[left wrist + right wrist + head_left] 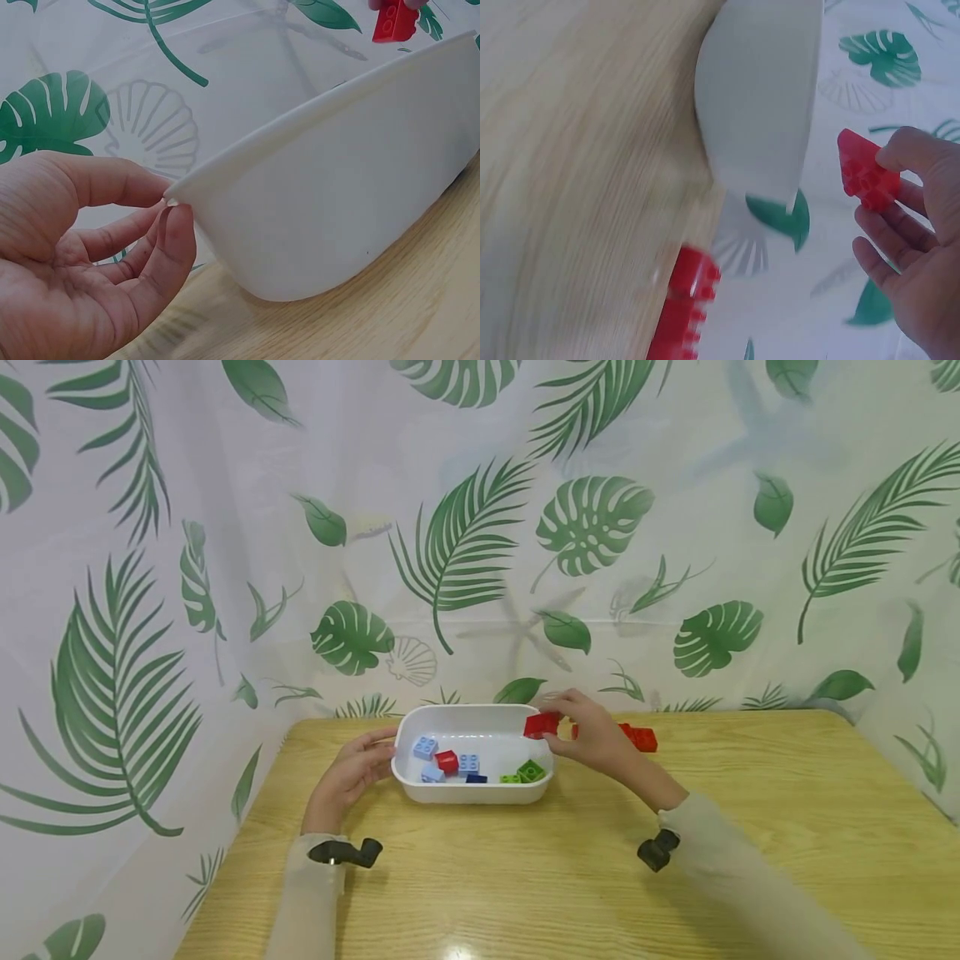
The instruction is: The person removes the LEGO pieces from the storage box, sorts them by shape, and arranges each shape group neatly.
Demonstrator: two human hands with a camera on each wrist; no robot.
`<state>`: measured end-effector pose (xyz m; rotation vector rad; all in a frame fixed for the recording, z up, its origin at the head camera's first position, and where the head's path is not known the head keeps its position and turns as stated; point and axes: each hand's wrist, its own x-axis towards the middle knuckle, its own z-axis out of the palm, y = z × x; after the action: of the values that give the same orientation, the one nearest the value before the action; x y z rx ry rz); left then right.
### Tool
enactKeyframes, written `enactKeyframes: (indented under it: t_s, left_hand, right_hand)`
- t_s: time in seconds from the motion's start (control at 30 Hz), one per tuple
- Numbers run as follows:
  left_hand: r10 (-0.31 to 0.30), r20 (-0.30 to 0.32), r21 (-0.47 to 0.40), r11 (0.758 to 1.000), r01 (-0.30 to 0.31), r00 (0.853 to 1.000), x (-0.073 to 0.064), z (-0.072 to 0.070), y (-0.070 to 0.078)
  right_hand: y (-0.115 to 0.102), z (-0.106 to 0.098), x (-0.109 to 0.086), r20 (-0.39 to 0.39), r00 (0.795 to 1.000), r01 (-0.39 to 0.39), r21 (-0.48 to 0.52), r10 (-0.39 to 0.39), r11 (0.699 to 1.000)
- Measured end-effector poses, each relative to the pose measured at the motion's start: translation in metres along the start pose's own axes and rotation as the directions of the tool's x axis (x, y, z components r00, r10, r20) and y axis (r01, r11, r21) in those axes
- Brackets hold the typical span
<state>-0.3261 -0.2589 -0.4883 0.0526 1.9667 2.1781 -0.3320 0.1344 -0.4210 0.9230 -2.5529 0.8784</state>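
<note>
A white oval tub [480,794] stands on the table, holding blue bricks [425,747], a red brick [447,762], a dark blue brick [476,779] and green bricks [532,771]. My left hand [358,772] pinches the tub's left rim between thumb and fingers; the left wrist view shows the grip on the rim [176,191]. Above the tub's right end, my right hand [592,732] pinches a red toy brick [541,725]. In the right wrist view that brick [868,171] has a sloped side and studs, and is apart from the tub.
More red bricks [642,739] lie in a row on the wooden table [480,877], right of the tub and partly behind my right hand. A white curtain with green leaves [480,568] hangs along the table's back edge. Wrist cameras [345,852] sit on both sleeves.
</note>
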Motion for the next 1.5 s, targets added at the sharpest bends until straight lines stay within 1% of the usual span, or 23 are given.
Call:
enactKeyframes:
  t_s: [0.17, 0.3, 0.43, 0.6, 0.73, 0.83, 0.93, 1.17, 1.27, 1.33, 1.43, 1.5]
  left_hand:
    - [-0.007, -0.003, 0.0, 1.0, 0.007, 1.0, -0.001, 0.0, 0.0]
    - [-0.009, -0.008, 0.015, 1.0, 0.009, 1.0, -0.002, 0.0, 0.001]
    - [-0.014, -0.014, 0.028, 1.0, 0.014, 1.0, -0.003, 0.001, 0.002]
    - [-0.03, -0.026, 0.034, 0.999, 0.031, 0.999, -0.003, 0.003, 0.003]
    - [-0.031, -0.021, 0.033, 0.999, 0.032, 0.999, -0.002, 0.004, 0.002]
    - [-0.029, -0.019, 0.028, 0.999, 0.029, 0.999, -0.002, 0.003, 0.002]
    - [-0.024, -0.015, 0.024, 0.999, 0.024, 1.0, -0.002, 0.001, 0.001]
    - [-0.011, -0.003, 0.019, 1.0, 0.011, 1.0, -0.002, -0.001, 0.001]
    - [-0.012, -0.007, 0.021, 1.0, 0.012, 1.0, -0.002, -0.001, 0.0]
    - [-0.014, -0.012, 0.025, 1.0, 0.014, 1.0, -0.002, -0.001, 0.0]
    - [-0.02, -0.022, 0.023, 1.0, 0.02, 1.0, -0.001, 0.0, 0.0]
    - [-0.022, -0.024, 0.024, 0.999, 0.023, 0.999, -0.001, 0.001, 0.0]
  right_hand:
    - [0.019, -0.019, -0.016, -0.086, 0.996, 0.002, -0.061, -0.007, 0.998]
    - [0.033, -0.032, -0.028, -0.134, 0.991, -0.029, -0.102, 0.015, 0.994]
    - [0.045, -0.043, -0.04, -0.145, 0.987, -0.086, -0.135, 0.067, 0.987]
    - [0.057, -0.053, -0.055, -0.141, 0.977, -0.18, -0.166, 0.158, 0.969]
    - [0.07, -0.06, -0.069, -0.161, 0.968, -0.224, -0.195, 0.194, 0.955]
    - [0.081, -0.065, -0.078, -0.182, 0.966, -0.223, -0.241, 0.182, 0.944]
    - [0.09, -0.071, -0.084, -0.2, 0.968, -0.205, -0.276, 0.153, 0.939]
    - [0.102, -0.077, -0.092, -0.241, 0.967, -0.165, -0.345, 0.082, 0.924]
    - [0.104, -0.078, -0.093, -0.235, 0.969, -0.164, -0.368, 0.079, 0.915]
    - [0.105, -0.079, -0.094, -0.214, 0.972, -0.174, -0.376, 0.097, 0.91]
    - [0.108, -0.079, -0.094, -0.161, 0.975, -0.206, -0.379, 0.155, 0.902]
    - [0.111, -0.079, -0.095, -0.12, 0.972, -0.235, -0.378, 0.204, 0.896]
